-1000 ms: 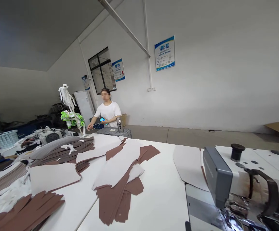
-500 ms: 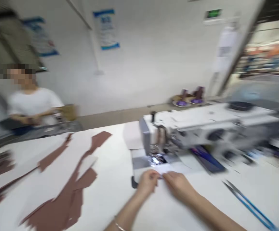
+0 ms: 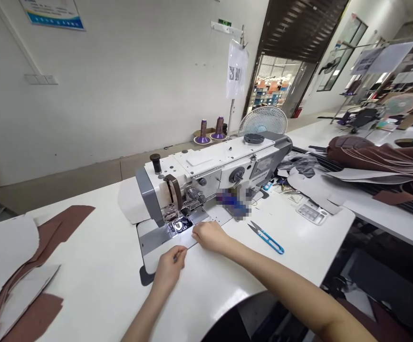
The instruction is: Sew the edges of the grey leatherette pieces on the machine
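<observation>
A white sewing machine [image 3: 206,164] stands on the white table. Just in front of its lit needle area [image 3: 180,226], both of my hands are low over the machine's bed edge. My left hand [image 3: 172,265] is closed in a pinch, thumb against fingers. Slightly farther right and back, my right hand [image 3: 210,236] is also closed, fingertips pointing left beside the metal plate [image 3: 154,240]. A small gap separates the two hands. Whatever their fingertips hold, if anything, is too small or hidden to name. Blue-handled thread snips [image 3: 267,237] lie to the right of my right hand.
Brown pieces [image 3: 47,306] and pale pieces [image 3: 4,247] lie at the left. Behind the machine are two brown thread spools [image 3: 203,130] and a fan [image 3: 263,121]. A clear bobbin case [image 3: 311,213] sits at right, near a brown bundle [image 3: 359,152] on another table.
My view has swung right; the co-worker at the left is out of sight. My hands have drawn slightly apart, the left now nearer to me than the right. Both stay closed.
</observation>
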A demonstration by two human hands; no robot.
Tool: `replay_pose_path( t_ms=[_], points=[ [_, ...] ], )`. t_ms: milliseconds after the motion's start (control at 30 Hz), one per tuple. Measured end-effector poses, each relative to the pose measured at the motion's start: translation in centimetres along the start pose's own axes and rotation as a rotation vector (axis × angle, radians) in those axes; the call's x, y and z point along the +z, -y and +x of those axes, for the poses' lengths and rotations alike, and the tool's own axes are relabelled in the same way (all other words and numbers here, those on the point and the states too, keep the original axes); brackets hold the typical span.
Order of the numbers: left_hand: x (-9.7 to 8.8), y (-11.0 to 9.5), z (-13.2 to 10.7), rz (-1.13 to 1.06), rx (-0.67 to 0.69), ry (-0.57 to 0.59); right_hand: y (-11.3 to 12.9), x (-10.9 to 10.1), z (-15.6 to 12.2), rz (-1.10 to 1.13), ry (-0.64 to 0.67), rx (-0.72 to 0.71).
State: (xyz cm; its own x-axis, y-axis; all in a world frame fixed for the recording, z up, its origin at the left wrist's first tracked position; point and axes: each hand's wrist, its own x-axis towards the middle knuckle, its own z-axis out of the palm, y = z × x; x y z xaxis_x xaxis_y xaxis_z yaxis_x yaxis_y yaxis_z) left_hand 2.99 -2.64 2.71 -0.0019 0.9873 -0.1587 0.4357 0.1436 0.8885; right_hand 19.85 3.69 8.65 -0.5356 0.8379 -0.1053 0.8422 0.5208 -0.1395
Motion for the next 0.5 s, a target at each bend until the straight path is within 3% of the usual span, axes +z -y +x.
replay_pose_path(
  t_ms=[133, 500],
  points=[
    [-0.3, -0.6, -0.3, 0.116, 0.064, 0.001, 0.2, 1.4, 3.3, 0.034, -0.039, 0.160],
    [-1.1, 0.0, -0.3, 0.414, 0.083, -0.045, 1.3, 3.9, 6.5, 0.101, 0.004, 0.206]
  ],
)
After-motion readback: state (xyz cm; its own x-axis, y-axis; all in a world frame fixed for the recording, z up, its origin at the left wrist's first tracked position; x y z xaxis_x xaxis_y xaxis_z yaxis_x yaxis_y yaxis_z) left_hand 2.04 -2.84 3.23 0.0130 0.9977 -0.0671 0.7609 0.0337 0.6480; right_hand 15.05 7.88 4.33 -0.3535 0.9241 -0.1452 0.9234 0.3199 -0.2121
